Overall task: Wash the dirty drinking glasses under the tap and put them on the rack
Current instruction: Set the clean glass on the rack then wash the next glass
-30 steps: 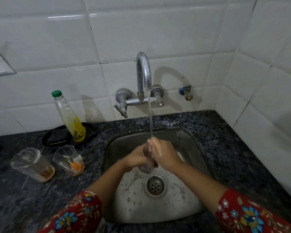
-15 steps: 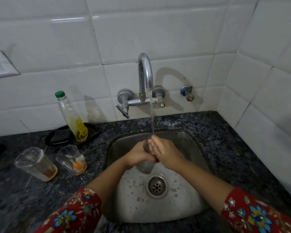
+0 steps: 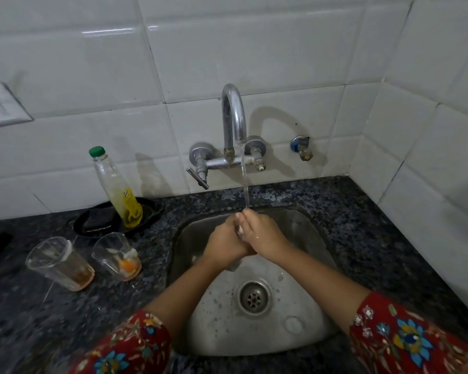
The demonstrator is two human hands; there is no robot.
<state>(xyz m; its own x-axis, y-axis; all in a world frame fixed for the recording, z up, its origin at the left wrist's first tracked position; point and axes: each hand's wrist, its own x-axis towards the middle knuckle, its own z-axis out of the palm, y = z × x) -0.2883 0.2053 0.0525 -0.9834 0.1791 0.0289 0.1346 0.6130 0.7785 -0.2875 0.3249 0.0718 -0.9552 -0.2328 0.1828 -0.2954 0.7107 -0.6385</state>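
Note:
Over the steel sink (image 3: 303,230), my left hand (image 3: 224,244) and my right hand (image 3: 265,236) wrap together around a clear drinking glass (image 3: 234,264). Only its base and a sliver of its rim show between my fingers. Water runs from the chrome tap (image 3: 234,117) onto the top of my hands. On the dark counter to the left stand two dirty glasses: one with brown dregs (image 3: 61,263) and one with orange residue (image 3: 118,256). No rack is in view.
A green-capped bottle of yellow liquid (image 3: 116,190) stands in a black dish (image 3: 92,222) behind the dirty glasses. The sink drain (image 3: 253,296) lies below my hands. White tiled walls close the back and right. A socket plate (image 3: 0,106) is at far left.
My hands have shifted slightly up towards the stream and closed more tightly over the glass, hiding more of it. The two dirty glasses have not moved.

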